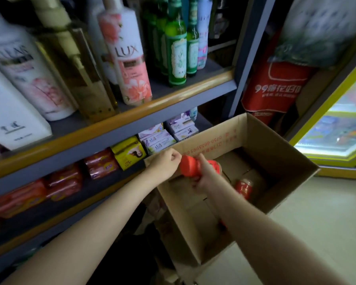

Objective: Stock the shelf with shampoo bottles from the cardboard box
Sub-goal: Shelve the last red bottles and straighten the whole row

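An open cardboard box (280,153) stands on the floor beside the shelf. Over its near-left corner my right hand (203,175) grips a bottle with a red-orange cap (190,167). My left hand (165,163) is at the cap's left side, fingers curled; whether it pinches the cap is unclear. Another red-capped bottle (244,188) stands inside the box, lower and to the right. The shelf (173,101) to the left carries tall bottles on its upper level.
A pink LUX bottle (130,58), green glass bottles (176,48) and white bottles fill the upper level. Soap packs (101,163) and small boxes line the lower level. A red bag (275,87) and a lit yellow-framed freezer (337,128) stand to the right.
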